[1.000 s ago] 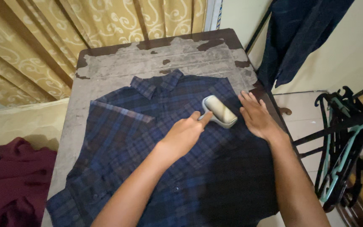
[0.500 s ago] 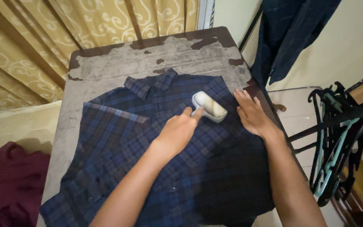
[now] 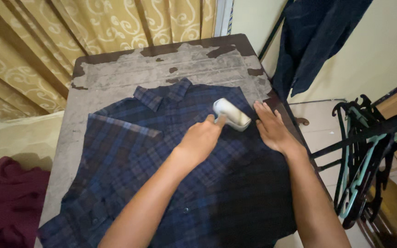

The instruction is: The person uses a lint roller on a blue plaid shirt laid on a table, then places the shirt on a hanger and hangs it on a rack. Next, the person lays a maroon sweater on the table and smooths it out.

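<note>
While the left hand (image 3: 201,140) grips the handle of the white lint roller (image 3: 231,113), fingers closed around it, the roller sits on the plaid shirt (image 3: 161,156) near the collar. Beside it, the right hand (image 3: 272,131) lies flat with fingers extended, probably pinning the fabric taut. Worn, peeling counter (image 3: 161,66); gold patterned curtains (image 3: 70,32) behind; hangers (image 3: 364,156) at right.
</note>
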